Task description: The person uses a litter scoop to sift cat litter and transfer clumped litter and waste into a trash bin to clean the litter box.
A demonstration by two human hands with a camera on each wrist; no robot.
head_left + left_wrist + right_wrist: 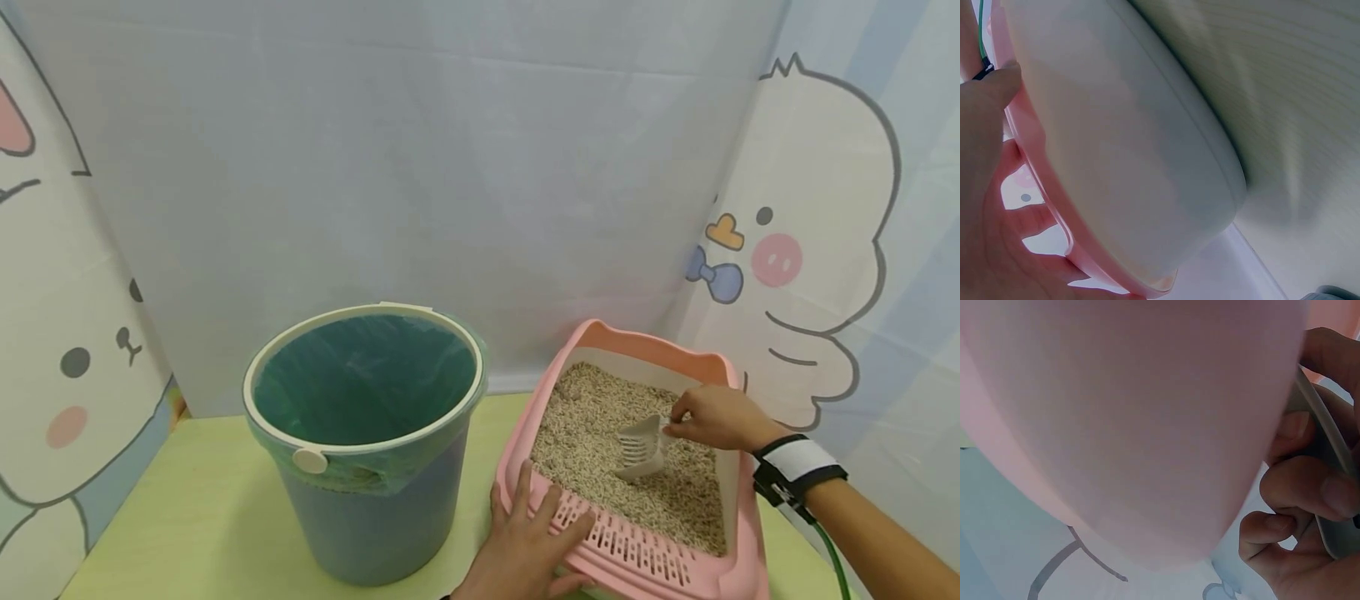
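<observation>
A pink litter box [701, 363] filled with beige pellet litter [592, 421] stands on the table at the right. My right hand [716, 417] pinches the handle of a grey slotted scoop [639, 448] whose blade lies in the litter. In the right wrist view my curled fingers [1310, 490] grip the grey handle [1329, 456] beside the pink box wall [1135, 412]. My left hand [528, 542] lies flat with spread fingers on the box's perforated front rim [637, 554]. The left wrist view shows that hand [985, 206] against the pink rim [1054, 206].
A grey-blue bucket [367, 442] with a green liner bag and a cream rim ring stands left of the litter box on the pale green table [202, 517]. Cartoon-printed backdrop panels [817, 250] close off the back and both sides.
</observation>
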